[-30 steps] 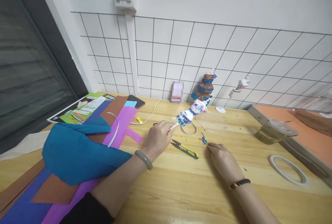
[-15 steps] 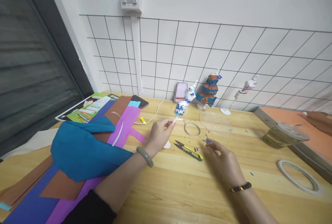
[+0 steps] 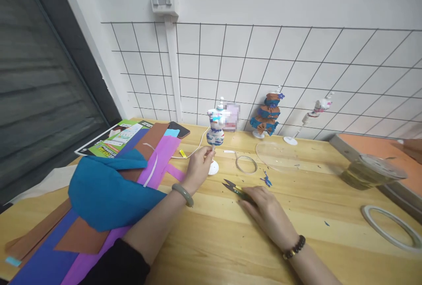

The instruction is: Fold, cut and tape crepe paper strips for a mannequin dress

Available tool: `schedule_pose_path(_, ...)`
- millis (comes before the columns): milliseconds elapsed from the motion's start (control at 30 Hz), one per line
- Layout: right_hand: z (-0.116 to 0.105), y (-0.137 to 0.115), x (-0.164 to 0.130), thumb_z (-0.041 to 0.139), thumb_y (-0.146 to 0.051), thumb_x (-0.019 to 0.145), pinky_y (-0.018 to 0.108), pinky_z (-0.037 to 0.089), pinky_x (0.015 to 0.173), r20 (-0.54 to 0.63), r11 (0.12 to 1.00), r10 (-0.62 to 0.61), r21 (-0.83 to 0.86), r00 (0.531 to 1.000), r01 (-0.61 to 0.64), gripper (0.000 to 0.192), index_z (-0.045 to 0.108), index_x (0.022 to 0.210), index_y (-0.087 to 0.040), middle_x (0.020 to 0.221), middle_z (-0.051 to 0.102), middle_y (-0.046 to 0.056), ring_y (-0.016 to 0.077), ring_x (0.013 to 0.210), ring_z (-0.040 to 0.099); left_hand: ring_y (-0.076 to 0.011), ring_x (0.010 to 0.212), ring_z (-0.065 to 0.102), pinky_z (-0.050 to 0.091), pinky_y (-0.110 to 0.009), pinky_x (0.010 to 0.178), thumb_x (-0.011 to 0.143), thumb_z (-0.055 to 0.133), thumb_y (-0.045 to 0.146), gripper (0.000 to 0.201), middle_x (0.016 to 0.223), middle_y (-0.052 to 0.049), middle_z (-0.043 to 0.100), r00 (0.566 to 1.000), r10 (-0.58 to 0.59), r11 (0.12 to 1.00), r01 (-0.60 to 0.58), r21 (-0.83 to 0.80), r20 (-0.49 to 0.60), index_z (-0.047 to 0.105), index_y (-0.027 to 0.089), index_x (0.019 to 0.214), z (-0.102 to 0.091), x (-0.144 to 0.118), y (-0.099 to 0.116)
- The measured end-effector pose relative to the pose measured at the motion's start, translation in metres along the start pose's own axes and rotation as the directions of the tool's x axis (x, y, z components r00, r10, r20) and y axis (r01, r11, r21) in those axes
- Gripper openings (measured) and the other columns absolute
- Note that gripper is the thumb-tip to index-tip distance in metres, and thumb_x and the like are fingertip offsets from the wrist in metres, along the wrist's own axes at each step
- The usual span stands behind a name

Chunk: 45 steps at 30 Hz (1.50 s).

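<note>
With the left hand (image 3: 198,162) pinching the stem of the little dress form (image 3: 215,130) upright on the counter (image 3: 211,241), keep it steady while the flat, loosely spread right hand (image 3: 263,212) covers the snips (image 3: 232,187)

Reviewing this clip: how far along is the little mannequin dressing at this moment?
Done: one mini mannequin by the wall grid wears blue and brown ruffles. In hand: the left hand holds another mini figure upright by its pole over its white base, already wrapped in white and blue; the right hand rests on the snips. Left: a third stand looks barely dressed, and crepe paper sheets lie unused.
</note>
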State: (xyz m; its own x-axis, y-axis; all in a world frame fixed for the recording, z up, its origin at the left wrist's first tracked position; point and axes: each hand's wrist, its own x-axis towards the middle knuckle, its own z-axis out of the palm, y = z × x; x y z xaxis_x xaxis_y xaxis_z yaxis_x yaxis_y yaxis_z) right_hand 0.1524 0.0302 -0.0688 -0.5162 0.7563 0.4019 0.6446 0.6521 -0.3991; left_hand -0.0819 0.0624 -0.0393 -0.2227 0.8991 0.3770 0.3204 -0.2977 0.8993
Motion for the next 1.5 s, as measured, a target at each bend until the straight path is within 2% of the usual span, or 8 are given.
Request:
schedule_pose_path(100,0.009,-0.005,0.0,0.044,-0.021,0.089,0.035,0.049,0.079,0.045,0.988,-0.14,-0.066,0.989,0.143,0.023,0.062,0.103,-0.02,0.094,0.067,0.008,0.0198,0.088,0.059,-0.014,0.075,0.061,0.049,-0.024,0.067,0.084,0.049,0.029,0.023,0.086,-0.006,0.065,1.0,-0.003,1.0,0.003,-0.011,0.003,0.06,0.015,0.097,0.002,0.004,-0.007)
schedule_pose_path(267,0.012,-0.003,-0.001,0.04,-0.014,0.089,0.035,0.05,0.079,0.059,0.973,-0.199,-0.105,0.978,0.205,0.026,0.059,0.106,-0.018,0.096,0.067,0.008,0.0195,0.089,0.058,-0.0147,0.078,0.061,0.05,-0.025,0.068,0.083,0.05,0.029,0.021,0.087,-0.007,0.065,0.999,-0.028,0.998,0.029,-0.052,0.027,0.06,0.015,0.096,0.01,0.015,-0.015)
schedule_pose_path(633,0.018,-0.002,-0.002,0.041,-0.014,0.089,0.035,0.05,0.077,0.052,0.979,-0.189,-0.067,0.981,0.192,0.026,0.058,0.108,-0.019,0.095,0.065,0.008,0.0195,0.089,0.056,-0.016,0.082,0.062,0.051,-0.025,0.068,0.08,0.053,0.023,0.019,0.091,-0.009,0.066,0.996,-0.038,0.994,0.046,-0.095,0.079,0.06,0.013,0.094,0.035,0.031,-0.037)
schedule_pose_path(900,0.016,-0.003,-0.001,0.043,-0.014,0.089,0.035,0.05,0.077,0.053,0.984,-0.175,-0.035,0.983,0.177,0.025,0.059,0.106,-0.018,0.095,0.065,0.008,0.0194,0.09,0.056,-0.0162,0.084,0.063,0.05,-0.025,0.072,0.079,0.054,0.018,0.021,0.094,-0.009,0.067,0.997,-0.029,0.994,0.035,-0.099,0.068,0.063,0.013,0.097,0.033,0.03,-0.042)
schedule_pose_path(1167,0.017,-0.006,0.0,0.042,-0.012,0.088,0.035,0.049,0.076,0.046,0.981,-0.186,-0.043,0.982,0.188,0.023,0.06,0.101,-0.016,0.093,0.064,0.009,0.0196,0.088,0.055,-0.0157,0.08,0.063,0.051,-0.025,0.068,0.08,0.054,0.019,0.023,0.095,-0.009,0.068,0.998,-0.015,0.995,0.021,-0.094,0.062,0.066,0.012,0.099,0.035,0.031,-0.041)
schedule_pose_path(1500,0.017,-0.005,0.001,0.043,-0.014,0.088,0.035,0.05,0.073,0.01,0.981,-0.191,-0.027,0.981,0.192,0.021,0.06,0.099,-0.017,0.089,0.064,0.009,0.0197,0.085,0.055,-0.0167,0.089,0.064,0.05,-0.027,0.079,0.081,0.052,0.015,0.024,0.1,-0.009,0.068,0.994,-0.008,0.999,0.004,0.039,0.107,0.064,0.012,0.103,0.032,0.028,-0.046)
